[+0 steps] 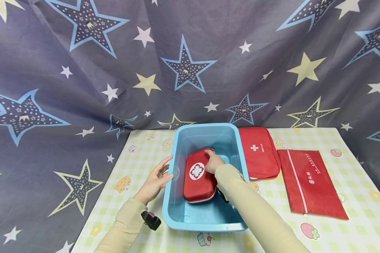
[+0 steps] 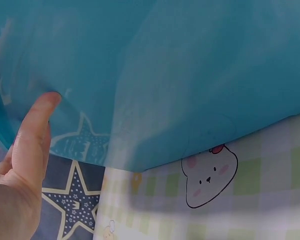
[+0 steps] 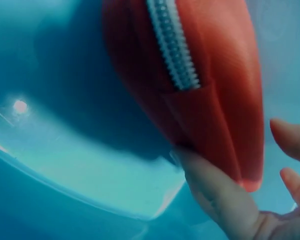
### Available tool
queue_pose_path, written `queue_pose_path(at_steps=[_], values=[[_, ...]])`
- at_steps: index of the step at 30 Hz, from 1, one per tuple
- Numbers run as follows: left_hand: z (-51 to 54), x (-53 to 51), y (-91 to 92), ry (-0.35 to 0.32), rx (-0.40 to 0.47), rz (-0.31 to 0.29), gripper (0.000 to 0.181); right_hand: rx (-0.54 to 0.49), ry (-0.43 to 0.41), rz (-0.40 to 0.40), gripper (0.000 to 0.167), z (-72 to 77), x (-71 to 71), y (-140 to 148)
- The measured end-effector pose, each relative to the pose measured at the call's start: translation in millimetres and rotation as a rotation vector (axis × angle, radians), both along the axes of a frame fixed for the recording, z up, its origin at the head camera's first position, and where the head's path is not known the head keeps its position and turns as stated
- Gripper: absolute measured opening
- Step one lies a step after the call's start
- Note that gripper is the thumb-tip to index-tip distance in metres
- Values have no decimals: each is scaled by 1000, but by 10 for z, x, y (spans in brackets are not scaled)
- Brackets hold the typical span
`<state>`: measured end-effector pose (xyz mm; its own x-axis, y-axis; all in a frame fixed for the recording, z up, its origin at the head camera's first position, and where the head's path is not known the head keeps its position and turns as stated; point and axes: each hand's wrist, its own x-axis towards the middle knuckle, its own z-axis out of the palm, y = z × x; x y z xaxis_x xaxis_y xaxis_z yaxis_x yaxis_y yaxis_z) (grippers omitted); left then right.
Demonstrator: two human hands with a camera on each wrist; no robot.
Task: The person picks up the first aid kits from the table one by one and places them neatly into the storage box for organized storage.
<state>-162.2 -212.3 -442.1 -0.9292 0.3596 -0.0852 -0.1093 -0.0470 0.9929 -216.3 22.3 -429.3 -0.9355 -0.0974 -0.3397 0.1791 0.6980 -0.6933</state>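
Note:
A red first-aid case with a white emblem lies tilted inside a light blue plastic tub. My right hand reaches into the tub at the case's upper right end. In the right wrist view, the thumb touches the zipped case near its end, while the fingertips stand slightly apart from its other face. Outside the tub's left wall is my left hand, its fingers loosely extended. The left wrist view shows a fingertip against the tub's outer wall.
A red zip pouch with a white cross lies right of the tub, partly hidden by it. Farther right is a flat red document bag. The checked tablecloth ends at a star-patterned curtain.

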Motion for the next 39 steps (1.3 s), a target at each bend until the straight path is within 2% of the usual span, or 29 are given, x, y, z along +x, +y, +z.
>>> queue_pose_path(at_steps=[8,14,18,21,28,39], values=[[3,-7,4,-14,-41,6,67,-55,19,-22,67,32,-7,5],[-13,-11,0,-25,-52,14,66,-124,-37,-32,67,51,6,-33],[-24,-4,-7,-20,-40,16,66,-170,-73,4,67,114,43,-55],[-21,3,-8,-12,-34,15,67,-244,-100,30,66,163,76,-59],[-10,-4,-3,-7,-33,9,67,-421,-161,10,62,258,108,-47],[-30,-4,-13,-10,-8,24,68,-597,-208,39,56,332,99,-5]])
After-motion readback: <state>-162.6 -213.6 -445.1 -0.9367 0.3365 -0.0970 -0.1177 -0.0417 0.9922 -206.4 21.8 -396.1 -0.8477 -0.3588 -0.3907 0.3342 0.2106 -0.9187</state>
